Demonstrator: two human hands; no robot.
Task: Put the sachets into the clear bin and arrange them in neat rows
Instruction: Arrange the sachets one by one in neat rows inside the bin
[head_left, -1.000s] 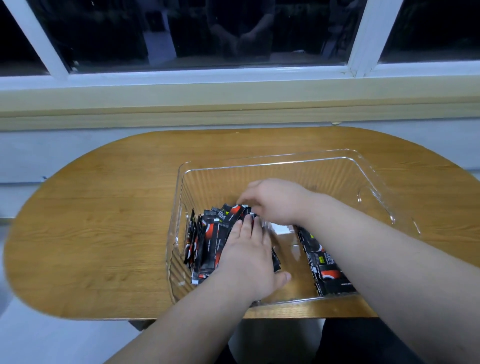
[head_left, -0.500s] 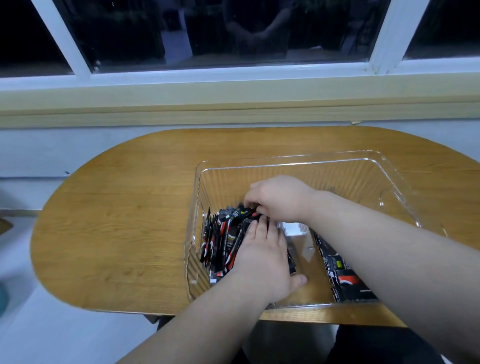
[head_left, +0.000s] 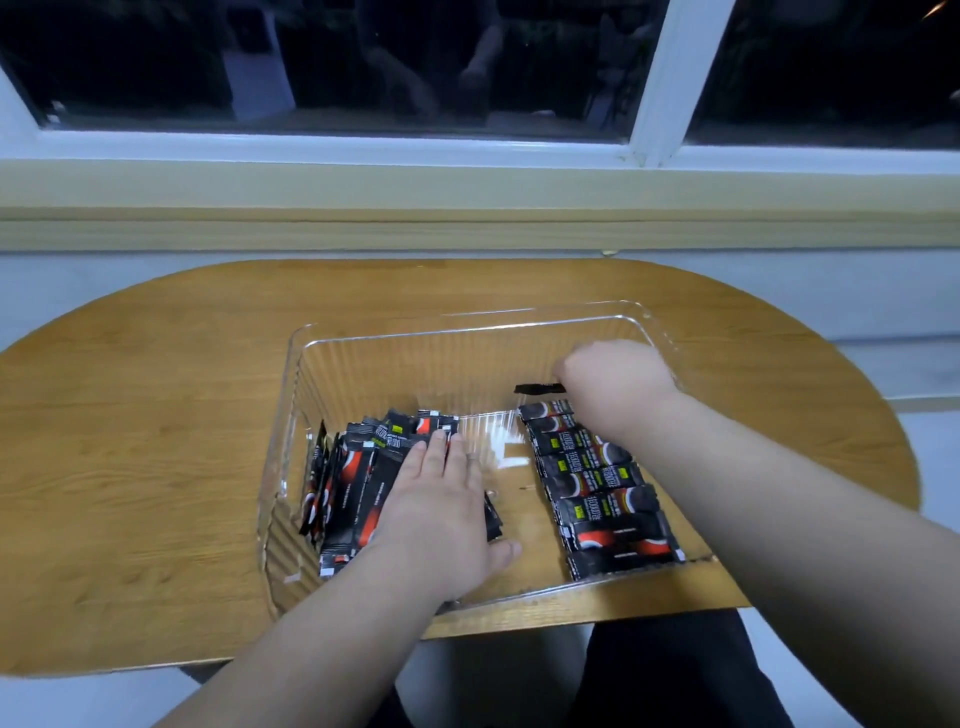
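A person sat at an oval wooden table beneath a dark window, both bare arms reaching into a clear bin that stood on the tabletop. All the sachets in view were inside the bin. The left hand lay flat, fingers straight and together, pressing on an upright stack of black-and-red sachets packed on edge against the bin's left wall. Along the right side a flat row of sachets lay overlapped like roof tiles, running from the near wall toward the far one. Above the far end of that row, the right hand had its fingers curled, pinching a single sachet by one end so it stuck out level to the left; the fingertips themselves were hidden behind the hand. The sachets looked thin, light and glossy, likely slippery against one another and floppy if held mid-length, so a pinch at a sealed end seemed the surest hold, and the stack would probably slump without the flat palm steadying it.
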